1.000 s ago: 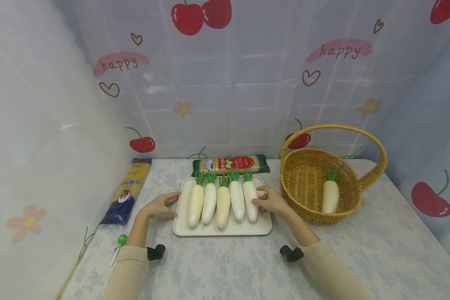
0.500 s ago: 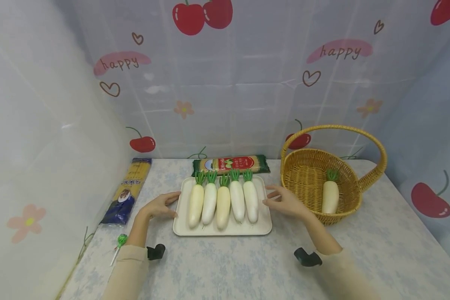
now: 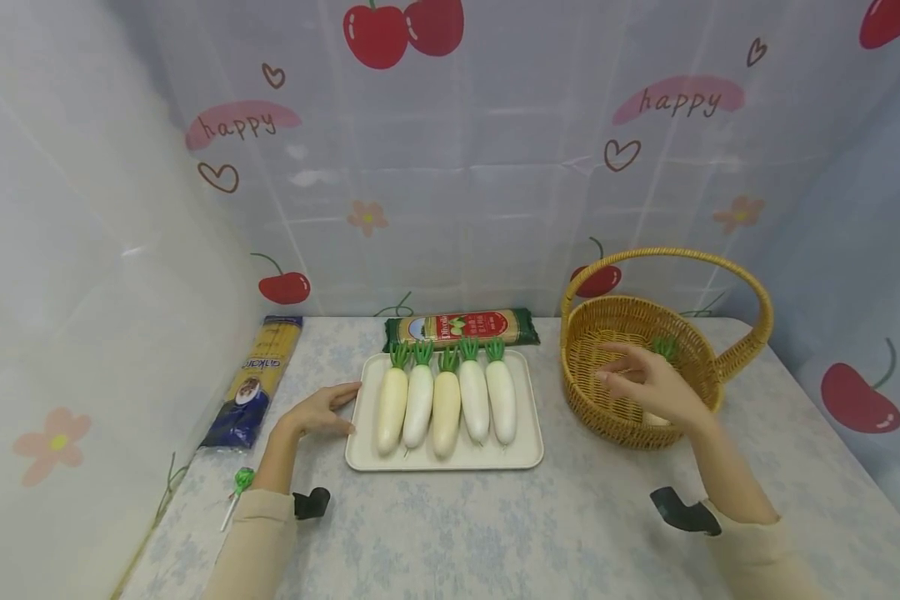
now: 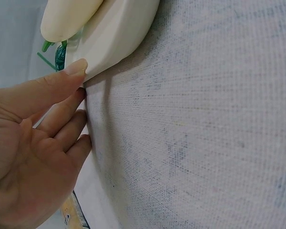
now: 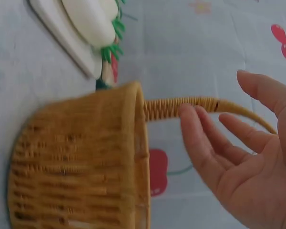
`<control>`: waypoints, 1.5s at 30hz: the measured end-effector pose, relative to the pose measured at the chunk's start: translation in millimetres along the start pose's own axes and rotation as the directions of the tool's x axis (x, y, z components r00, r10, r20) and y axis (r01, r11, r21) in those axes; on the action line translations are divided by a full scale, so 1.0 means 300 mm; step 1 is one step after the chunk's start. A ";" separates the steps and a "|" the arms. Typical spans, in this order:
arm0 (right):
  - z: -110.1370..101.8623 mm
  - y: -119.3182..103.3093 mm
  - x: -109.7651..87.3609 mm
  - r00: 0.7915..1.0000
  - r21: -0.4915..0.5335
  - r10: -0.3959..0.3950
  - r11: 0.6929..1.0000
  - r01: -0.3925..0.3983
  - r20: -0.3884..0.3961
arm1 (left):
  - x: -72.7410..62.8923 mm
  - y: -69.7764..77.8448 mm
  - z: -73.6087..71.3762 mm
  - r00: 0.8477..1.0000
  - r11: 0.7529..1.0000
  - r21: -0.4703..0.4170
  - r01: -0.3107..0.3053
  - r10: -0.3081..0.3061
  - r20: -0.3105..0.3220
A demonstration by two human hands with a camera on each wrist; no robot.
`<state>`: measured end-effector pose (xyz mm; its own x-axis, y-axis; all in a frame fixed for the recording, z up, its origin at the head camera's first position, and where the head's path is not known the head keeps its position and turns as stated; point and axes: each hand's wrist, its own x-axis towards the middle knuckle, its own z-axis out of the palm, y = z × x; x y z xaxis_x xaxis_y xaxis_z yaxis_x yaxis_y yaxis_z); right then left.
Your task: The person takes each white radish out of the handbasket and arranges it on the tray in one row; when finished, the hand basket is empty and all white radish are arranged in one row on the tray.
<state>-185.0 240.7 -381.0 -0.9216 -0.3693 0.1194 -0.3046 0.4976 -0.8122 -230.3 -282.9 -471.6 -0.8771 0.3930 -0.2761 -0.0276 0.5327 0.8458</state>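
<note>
Several white radishes (image 3: 446, 415) with green tops lie side by side on a cream tray (image 3: 521, 457). My left hand (image 3: 321, 412) rests at the tray's left edge, thumb and fingertips touching its side; the left wrist view shows the thumb (image 4: 52, 88) right at the rim. Over the wicker basket (image 3: 607, 421), my right hand (image 3: 648, 385) hovers with its fingers loosely bent and nothing in them. Another radish (image 3: 656, 419) lies in the basket, mostly hidden behind that hand. In the right wrist view the fingers (image 5: 198, 143) overlap the basket's handle (image 5: 169, 109).
A green and red pasta packet (image 3: 461, 328) lies behind the tray. To the left is a blue and yellow packet (image 3: 255, 383), with a green lollipop (image 3: 243, 480) nearer the front. The basket's tall handle (image 3: 667, 252) arches above it. A printed curtain (image 3: 450, 208) closes the back.
My right hand has left the rightmost radish on the tray and moved right, over the basket. The left hand has stayed at the tray's edge.
</note>
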 end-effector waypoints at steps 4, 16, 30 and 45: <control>-0.061 0.026 -0.023 0.995 -0.089 0.074 0.993 -0.079 -0.061 | 0.000 0.002 0.001 1.000 1.000 0.012 0.006 -0.006 0.003; -0.142 0.112 -0.028 0.968 -0.181 0.223 0.954 -0.240 -0.112 | 0.001 0.005 0.002 1.000 1.000 0.014 0.020 -0.020 -0.004; -0.136 0.189 -0.010 0.948 -0.259 0.307 0.912 -0.318 -0.084 | 0.002 0.000 0.001 1.000 1.000 -0.005 0.015 -0.015 0.001; -0.141 0.228 0.009 0.932 -0.317 0.349 0.877 -0.362 -0.098 | 0.000 -0.001 0.001 1.000 1.000 -0.010 0.012 -0.012 -0.001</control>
<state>-218.5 306.9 -411.9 -0.9888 -0.0936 -0.1166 -0.0097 0.8185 -0.5744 -230.2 -282.9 -472.0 -0.8771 0.3860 -0.2858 -0.0426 0.5302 0.8468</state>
